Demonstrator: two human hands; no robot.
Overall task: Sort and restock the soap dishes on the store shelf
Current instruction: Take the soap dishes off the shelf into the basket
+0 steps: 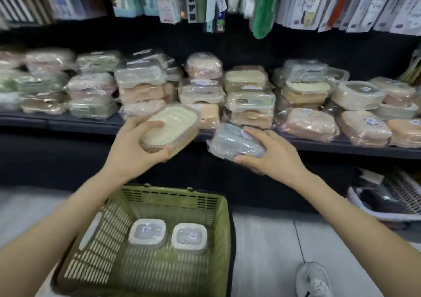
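While the green basket (173, 193) on the pale floor (262, 251) holds two wrapped, rounded-square dishes lying flat and side by side, just apart (the left basket dish (147, 230) and the right basket dish (189, 236), each with a white rim, a grey middle and a small label), the person's hands are up at the front edge of the dark shelf (68, 123), each with a soap dish of its own. The left hand (134, 144) grips the cream soap dish (170, 126), thumb curled over its near end and fingers wrapped beneath. This oval dish has its ribbed top tilted toward the camera, and its long axis runs from lower left to upper right, the far end pointing at the stacks. The right hand (271, 153) holds the grey soap dish (234, 142) in its crinkled wrap, fingers curled over the far edge by a white label, thumb under the near edge. Its long axis lies roughly crossways along the shelf front, dipping slightly to the right — whether it rests on the lip I cannot tell. The shelf is packed with stacked wrapped dishes (141, 85) in pink, green, cream and peach. Hanging packets (259, 5) crowd the row above. At the right a white basket (376, 214) sits on the floor with dark contents I cannot make out, and a pale shoe (312, 278) shows near the bottom edge.
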